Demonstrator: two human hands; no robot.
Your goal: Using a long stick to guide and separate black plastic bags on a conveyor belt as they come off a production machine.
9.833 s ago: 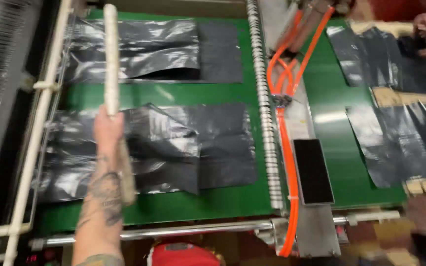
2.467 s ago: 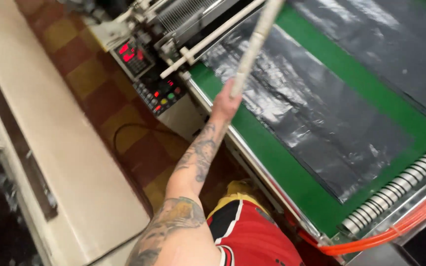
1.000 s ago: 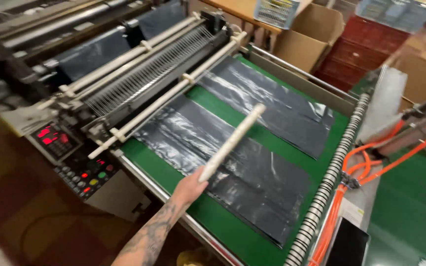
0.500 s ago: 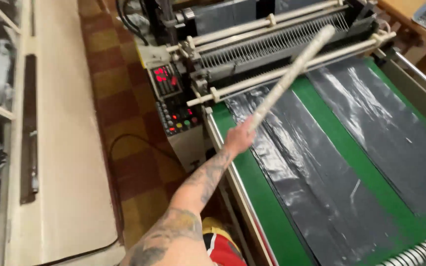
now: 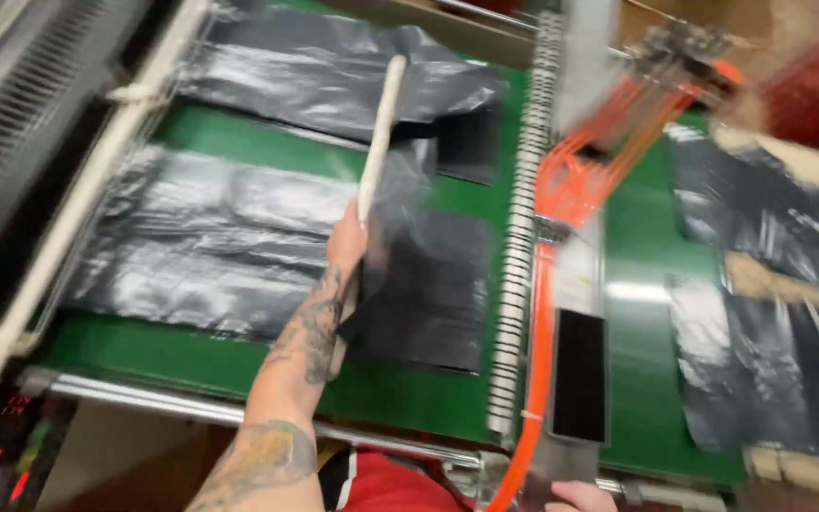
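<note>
My left hand (image 5: 348, 245) grips the lower end of a long white stick (image 5: 379, 133) that points away from me over a green conveyor belt (image 5: 239, 142). Under the hand lies a wide black plastic bag (image 5: 210, 237), with a second black bag (image 5: 324, 71) further back. Just right of the hand, a crumpled bag edge stands up against the stick above a flat, darker stack of bags (image 5: 438, 284). Only the knuckles of my right hand (image 5: 580, 495) show, at the bottom edge by a metal frame.
A white rail (image 5: 78, 209) and a ribbed roller run along the belt's left side. A row of metal rings (image 5: 518, 237) and orange hoses (image 5: 542, 284) divide it from a second belt with more black bags (image 5: 770, 313). A control panel with red lights (image 5: 2, 446) sits at bottom left.
The view has swung from the control-panel side back over the belt. My left hand and stick have come down onto the bags, and a bag edge now stands up beside the stick.
</note>
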